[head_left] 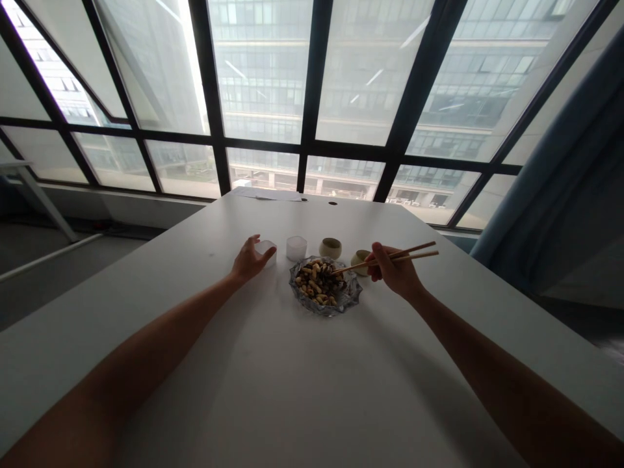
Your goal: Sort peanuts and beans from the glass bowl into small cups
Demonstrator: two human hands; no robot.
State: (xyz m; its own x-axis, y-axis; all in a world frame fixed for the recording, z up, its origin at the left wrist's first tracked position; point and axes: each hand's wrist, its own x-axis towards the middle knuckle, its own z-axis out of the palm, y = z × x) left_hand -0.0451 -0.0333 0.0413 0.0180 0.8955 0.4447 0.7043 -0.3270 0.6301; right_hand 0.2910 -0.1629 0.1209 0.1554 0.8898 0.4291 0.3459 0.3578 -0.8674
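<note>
A clear glass dish (350, 298) with a scalloped rim holds a mix of peanuts (312, 279) and darker pieces. My right hand (394, 270) grips a pair of wooden chopsticks (414, 253), their tips in the dish among the dark pieces. Fingers and thumb of my left hand (249, 261) curl round a translucent white cup (266, 252). Beside it stands another translucent cup (296, 248), just behind the dish. A round greenish cup (330, 247) sits to the right of that one, and a similar cup (361, 261) is partly hidden behind the chopsticks and my right hand.
The white table (283, 390) narrows towards large windows. White papers (266, 194) lie at its far edge, near two dark round holes. A blue curtain (550, 162) hangs at the right, and a white metal frame (46, 201) stands at the left.
</note>
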